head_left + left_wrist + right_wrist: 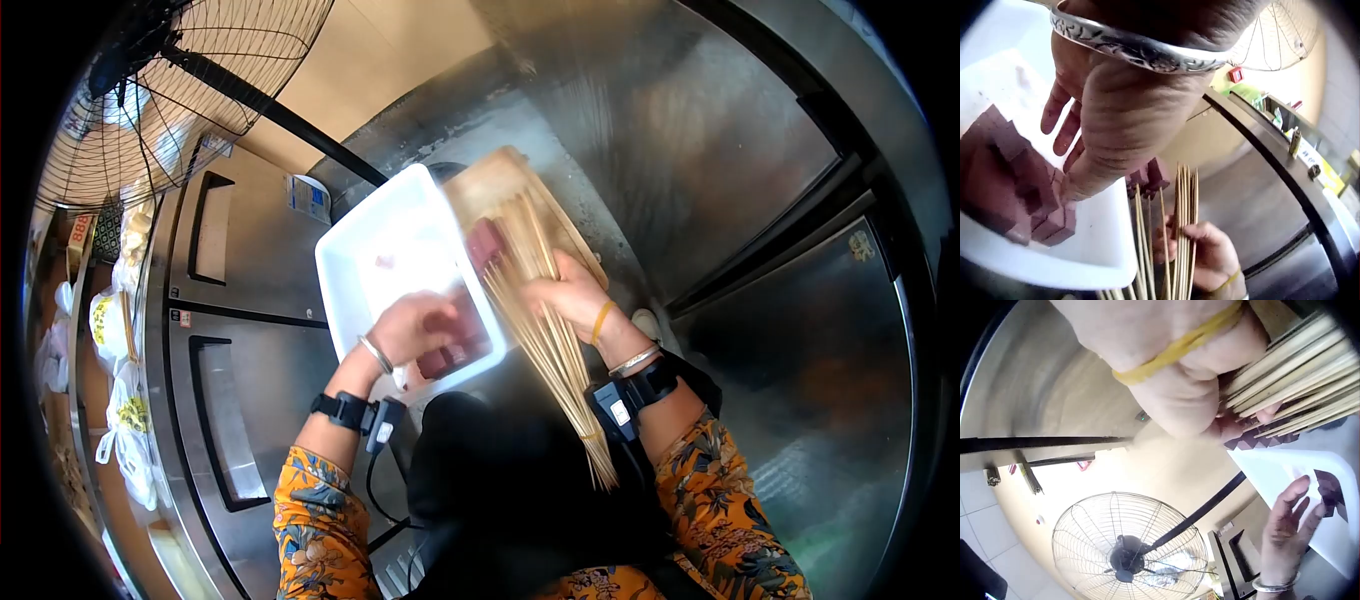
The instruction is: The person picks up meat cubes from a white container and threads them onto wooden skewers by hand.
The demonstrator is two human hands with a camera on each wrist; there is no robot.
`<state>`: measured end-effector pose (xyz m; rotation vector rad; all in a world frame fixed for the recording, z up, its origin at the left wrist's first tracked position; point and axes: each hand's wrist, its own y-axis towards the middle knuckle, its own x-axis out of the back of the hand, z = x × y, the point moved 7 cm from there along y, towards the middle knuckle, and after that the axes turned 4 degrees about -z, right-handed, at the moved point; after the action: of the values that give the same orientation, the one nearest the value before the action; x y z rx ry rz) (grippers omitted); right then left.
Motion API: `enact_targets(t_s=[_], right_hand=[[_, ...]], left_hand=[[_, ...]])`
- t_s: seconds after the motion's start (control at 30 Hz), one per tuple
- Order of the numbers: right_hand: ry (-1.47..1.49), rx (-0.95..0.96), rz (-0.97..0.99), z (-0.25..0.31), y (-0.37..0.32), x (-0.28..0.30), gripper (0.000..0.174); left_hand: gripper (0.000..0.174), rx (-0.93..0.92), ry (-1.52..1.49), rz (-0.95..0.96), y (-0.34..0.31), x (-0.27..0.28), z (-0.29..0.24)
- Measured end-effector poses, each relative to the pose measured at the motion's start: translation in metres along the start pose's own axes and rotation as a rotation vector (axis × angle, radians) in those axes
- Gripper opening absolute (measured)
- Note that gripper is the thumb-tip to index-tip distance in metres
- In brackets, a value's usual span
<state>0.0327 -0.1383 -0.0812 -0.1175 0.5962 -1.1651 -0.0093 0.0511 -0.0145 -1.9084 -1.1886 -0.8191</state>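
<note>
My right hand [572, 298] grips a bundle of thin wooden sticks [1184, 250], which fan out over the wooden board. My left hand [412, 328] is inside the white tub [350, 260], with its fingers apart and slightly bent. In the left wrist view, the left thumb is at the edge of a heap of dark red blocks [1007, 175]; whether it touches them is unclear. The right wrist view shows the left hand [1286, 540] beside the blocks [1331, 494], with nothing visible between its fingers. More red blocks [485, 243] lie on the board, close to the sticks.
The wooden board [510, 165] lies right of the tub on a metal surface. A black-framed fan [215, 75] stands at the upper left. Steel cabinet doors [240, 400] are on the left, near shelves with plastic bags [130, 430]. More steel doors [800, 370] are on the right.
</note>
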Motion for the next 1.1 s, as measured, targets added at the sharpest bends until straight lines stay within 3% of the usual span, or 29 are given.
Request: enact_targets(t_s=[0.1,0.13,0.37,0.47,0.57,0.73,0.83,0.97,1.1], right_hand=[[0.044,0.015,0.037,0.007,-0.005,-0.005,0.026],[0.047,0.023,0.049,0.009,-0.005,-0.005,0.026],[0.053,-0.019,0.029,0.002,-0.001,0.001,0.028],[0.049,-0.006,0.04,0.002,-0.001,0.0,0.028],[0.017,0.029,0.056,0.004,0.001,-0.001,0.026],[0.025,0.043,0.053,0.005,-0.003,-0.002,0.023],[0.1,0.021,0.074,-0.004,0.002,-0.005,0.024],[0.137,0.042,0.186,-0.003,0.001,-0.009,0.026],[0.037,0.025,0.123,0.001,-0.003,-0.006,0.029]], left_hand=[[0.029,-0.131,0.247,0.071,-0.01,-0.019,-0.014],[0.026,-0.179,0.325,-0.004,-0.01,-0.023,-0.012],[0.013,-0.07,0.274,-0.029,0.002,-0.018,0.003],[0.013,0.246,-0.263,-0.125,0.001,-0.012,0.03],[0.017,0.384,-1.078,-0.254,0.002,-0.014,0.052],[0.025,0.365,-1.636,-0.359,0.011,0.003,0.038],[0.019,0.372,-1.722,-0.339,0.026,0.004,0.044],[0.011,0.345,-1.534,-0.38,0.044,0.012,0.037],[0.009,0.228,-1.439,-0.387,0.066,0.029,0.027]])
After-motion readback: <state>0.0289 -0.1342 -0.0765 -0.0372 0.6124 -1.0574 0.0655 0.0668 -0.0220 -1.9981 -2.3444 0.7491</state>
